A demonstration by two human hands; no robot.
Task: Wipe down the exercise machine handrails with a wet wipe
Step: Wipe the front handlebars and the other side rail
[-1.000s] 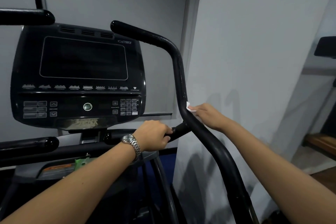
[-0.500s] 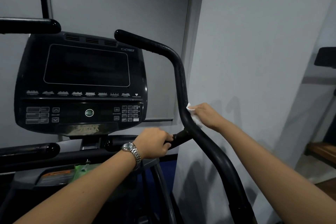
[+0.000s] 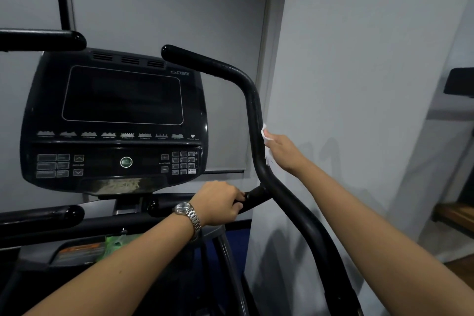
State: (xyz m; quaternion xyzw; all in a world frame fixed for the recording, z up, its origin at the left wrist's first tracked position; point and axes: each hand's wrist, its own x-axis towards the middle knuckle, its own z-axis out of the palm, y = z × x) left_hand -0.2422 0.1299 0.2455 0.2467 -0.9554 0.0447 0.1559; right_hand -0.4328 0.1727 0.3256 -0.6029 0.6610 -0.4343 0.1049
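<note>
The black right handrail (image 3: 252,100) of the exercise machine curves up from the lower right and bends left at the top. My right hand (image 3: 283,151) presses a white wet wipe (image 3: 266,136) against the rail's upright stretch, just above its bend. My left hand (image 3: 220,202), with a metal watch on the wrist, is closed around the short black side grip (image 3: 255,196) that branches off the rail. The left handrails (image 3: 41,40) show as black bar ends at the left edge.
The black console (image 3: 115,120) with a dark screen and keypad fills the centre left. A grey wall (image 3: 359,84) stands close behind the right rail. A dark shelf (image 3: 459,82) and a wooden bench (image 3: 456,215) sit at the far right.
My right hand has slid the wipe a little way up the right handrail. The left hand has stayed on the side grip. The view has tilted slightly upward.
</note>
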